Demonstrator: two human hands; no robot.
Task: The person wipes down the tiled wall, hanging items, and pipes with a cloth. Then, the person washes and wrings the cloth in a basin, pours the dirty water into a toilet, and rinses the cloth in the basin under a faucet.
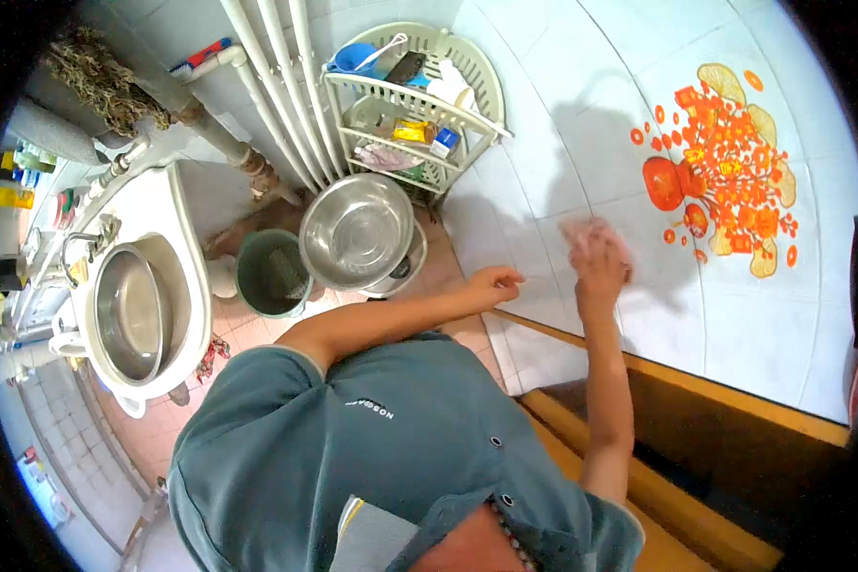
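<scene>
Pink cloth (596, 235), right hand (602, 274) (lettered shirt (381, 443))

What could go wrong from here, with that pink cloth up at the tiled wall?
The right hand has the pink cloth just beside the orange flower decoration; if that is a sticker, rubbing across it might lift or scuff pieces.

The left arm appears close to the metal basin in this view, so a backward swing could perhaps knock it, though the true gap is hard to judge.
</scene>
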